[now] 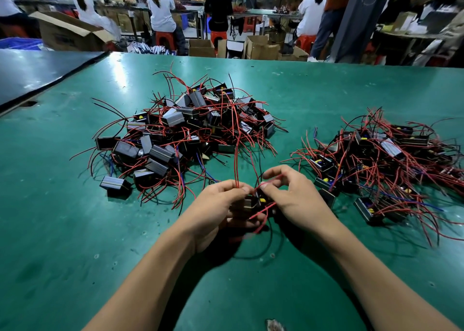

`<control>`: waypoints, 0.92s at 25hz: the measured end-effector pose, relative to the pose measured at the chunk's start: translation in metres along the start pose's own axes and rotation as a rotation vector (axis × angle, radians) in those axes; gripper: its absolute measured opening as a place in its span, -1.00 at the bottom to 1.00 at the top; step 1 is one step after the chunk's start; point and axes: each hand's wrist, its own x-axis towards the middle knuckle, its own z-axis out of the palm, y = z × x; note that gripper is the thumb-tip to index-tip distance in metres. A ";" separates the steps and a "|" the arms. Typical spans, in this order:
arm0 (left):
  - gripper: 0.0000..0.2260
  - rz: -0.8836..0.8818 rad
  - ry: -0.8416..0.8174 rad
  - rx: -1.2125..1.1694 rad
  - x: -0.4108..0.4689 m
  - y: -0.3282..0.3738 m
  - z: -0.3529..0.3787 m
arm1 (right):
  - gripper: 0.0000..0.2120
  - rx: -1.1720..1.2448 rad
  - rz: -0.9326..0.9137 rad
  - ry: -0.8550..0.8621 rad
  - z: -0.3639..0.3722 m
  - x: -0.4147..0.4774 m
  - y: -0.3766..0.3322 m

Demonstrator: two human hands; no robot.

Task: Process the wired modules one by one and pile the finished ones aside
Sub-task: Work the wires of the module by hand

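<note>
A small black wired module (258, 202) with a yellow part on top sits between my two hands, just above the green table (75, 217). My left hand (218, 210) grips the module from the left and pinches long red wires (236, 165) that rise from it. My right hand (293, 200) pinches another red wire at the module's top with thumb and forefinger. A big heap of black modules with red and black wires (185, 134) lies ahead in the middle. A second heap (381, 165) lies at the right.
A darker table (37, 72) adjoins at the far left. Beyond the far edge, people sit on red stools among cardboard boxes (261, 46). A small worn patch (275, 325) marks the table's near edge.
</note>
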 end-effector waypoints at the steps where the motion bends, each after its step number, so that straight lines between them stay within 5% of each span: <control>1: -0.94 0.020 0.026 0.013 0.000 -0.001 0.000 | -0.88 0.044 0.012 -0.059 -0.001 -0.001 0.000; 7: -0.93 0.093 0.126 0.030 0.001 0.000 -0.005 | -0.87 0.007 -0.049 -0.310 -0.009 -0.003 -0.002; 11: -0.85 0.103 0.176 0.044 0.000 0.001 -0.005 | -0.91 -0.075 -0.179 -0.249 -0.008 -0.005 -0.004; 16: -0.75 0.473 0.515 0.554 0.007 -0.003 -0.020 | -0.87 -0.216 -0.307 -0.204 0.000 -0.007 -0.001; 21: -0.74 0.392 0.446 0.428 0.009 -0.005 -0.020 | -0.60 -0.221 -0.191 -0.014 0.016 -0.010 0.002; 23: -0.75 0.341 0.394 0.276 0.009 -0.003 -0.017 | -0.65 -0.206 -0.133 0.016 0.023 -0.010 0.005</control>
